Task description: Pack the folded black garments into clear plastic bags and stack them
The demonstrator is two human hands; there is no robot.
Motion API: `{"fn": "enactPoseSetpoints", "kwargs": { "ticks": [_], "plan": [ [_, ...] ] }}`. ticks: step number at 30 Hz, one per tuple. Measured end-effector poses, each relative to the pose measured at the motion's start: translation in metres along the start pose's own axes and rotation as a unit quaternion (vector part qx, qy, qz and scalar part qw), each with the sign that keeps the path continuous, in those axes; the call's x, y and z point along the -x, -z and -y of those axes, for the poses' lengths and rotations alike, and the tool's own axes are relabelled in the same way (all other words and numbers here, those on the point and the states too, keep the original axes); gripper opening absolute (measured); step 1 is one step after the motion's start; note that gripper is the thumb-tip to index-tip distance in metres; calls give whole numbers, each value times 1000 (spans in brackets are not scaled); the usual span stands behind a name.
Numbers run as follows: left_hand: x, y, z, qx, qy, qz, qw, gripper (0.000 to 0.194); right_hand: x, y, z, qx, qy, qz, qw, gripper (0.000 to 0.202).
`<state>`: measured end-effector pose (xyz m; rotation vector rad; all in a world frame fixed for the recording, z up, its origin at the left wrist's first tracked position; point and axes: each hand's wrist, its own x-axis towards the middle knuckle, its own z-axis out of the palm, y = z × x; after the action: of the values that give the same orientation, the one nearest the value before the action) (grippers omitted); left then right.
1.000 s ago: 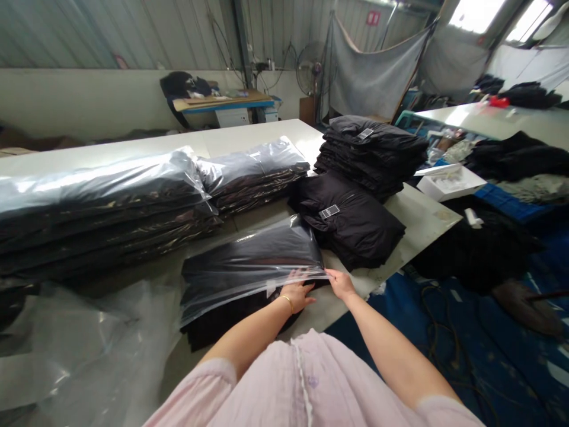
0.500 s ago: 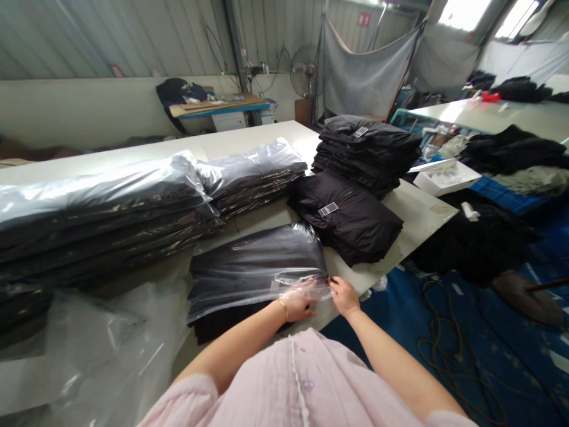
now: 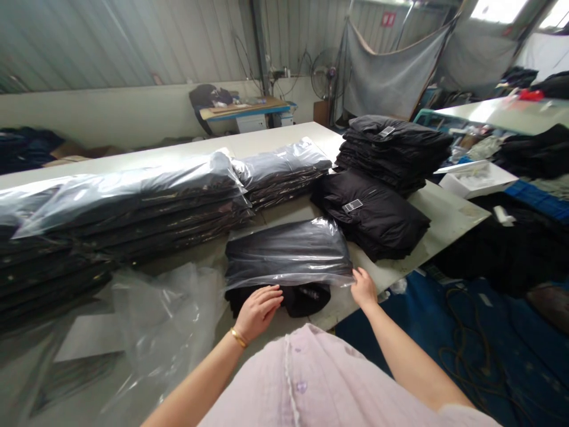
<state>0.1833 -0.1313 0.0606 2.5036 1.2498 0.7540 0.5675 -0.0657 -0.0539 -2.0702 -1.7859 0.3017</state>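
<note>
A folded black garment (image 3: pixel 306 299) lies in front of me, mostly inside a clear plastic bag (image 3: pixel 288 252). Its near edge sticks out of the bag's opening. My left hand (image 3: pixel 258 311) is at the near left of that opening, its fingers stretched out over the exposed black cloth and gripping nothing. At the bag's near right corner, my right hand (image 3: pixel 364 288) pinches the plastic between thumb and fingers. Just beyond the bag is another folded black garment (image 3: pixel 377 216) with a tag on top, not bagged.
Bagged garments form a long pile (image 3: pixel 146 201) at left and a lower pile (image 3: pixel 284 172) behind. A stack of unbagged black garments (image 3: pixel 391 151) stands at back right. Loose clear bags (image 3: pixel 164 320) cover the near left of the white table (image 3: pixel 457 207). A white box (image 3: pixel 475 178) is beyond its right corner.
My left hand has come out from under the plastic and moved left along the opening. The right hand still holds the bag's corner. The camera view has turned left.
</note>
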Motion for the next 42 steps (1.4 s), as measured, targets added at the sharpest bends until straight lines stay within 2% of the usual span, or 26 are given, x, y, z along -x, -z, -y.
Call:
{"fn": "enactPoseSetpoints", "kwargs": {
  "ticks": [2, 5, 8, 9, 11, 14, 16, 18, 19, 21, 24, 27, 29, 31, 34, 36, 38, 40, 42],
  "plan": [
    [13, 7, 17, -57, 92, -64, 992, 32, 2, 5, 15, -13, -11, -57, 998, 64],
    [30, 12, 48, -114, 236, -147, 954, 46, 9, 18, 51, -37, 30, -139, 989, 69],
    [42, 14, 78, -93, 330, -148, 928, 57, 22, 31, 101, -65, 139, -156, 976, 65],
    [46, 14, 87, -75, 354, -137, 922, 56, 27, 32, 119, -77, 190, -134, 970, 63],
    [50, 14, 103, -39, 396, -120, 910, 50, 38, 29, 158, -103, 322, -47, 940, 58],
    [54, 15, 119, -17, 448, -115, 887, 37, 50, 7, 210, -95, 511, 93, 849, 46],
    [55, 17, 125, -9, 465, -99, 880, 29, 55, -15, 236, -60, 585, 152, 794, 39],
    [56, 22, 127, -10, 470, -72, 880, 23, 57, -38, 252, -21, 621, 187, 761, 35],
    [57, 24, 127, -17, 469, -55, 881, 21, 57, -48, 257, -2, 627, 197, 754, 35],
    [59, 29, 125, -43, 466, -15, 884, 20, 56, -66, 264, 34, 617, 209, 758, 38],
    [65, 32, 117, -70, 457, 59, 885, 27, 47, -82, 275, 78, 554, 220, 799, 41],
    [75, 25, 103, -43, 420, 109, 900, 30, 33, -88, 291, 114, 490, 214, 837, 44],
    [81, 18, 93, -19, 380, 129, 916, 31, 25, -89, 300, 144, 482, 204, 840, 47],
    [83, 14, 85, -22, 368, 137, 919, 33, 22, -89, 306, 167, 483, 211, 833, 45],
    [79, 14, 80, -56, 404, 123, 905, 34, 29, -85, 303, 146, 484, 234, 831, 47],
    [73, 18, 79, -75, 412, 87, 904, 31, 39, -79, 294, 103, 507, 231, 824, 57],
    [66, 22, 77, -98, 391, 27, 915, 31, 48, -69, 281, 60, 546, 217, 807, 62],
    [56, 24, 73, -128, 353, -40, 926, 34, 52, -57, 263, 21, 578, 195, 792, 58],
    [42, 25, 67, -147, 301, -85, 939, 37, 50, -43, 242, -9, 581, 164, 797, 48]
  ]
}}
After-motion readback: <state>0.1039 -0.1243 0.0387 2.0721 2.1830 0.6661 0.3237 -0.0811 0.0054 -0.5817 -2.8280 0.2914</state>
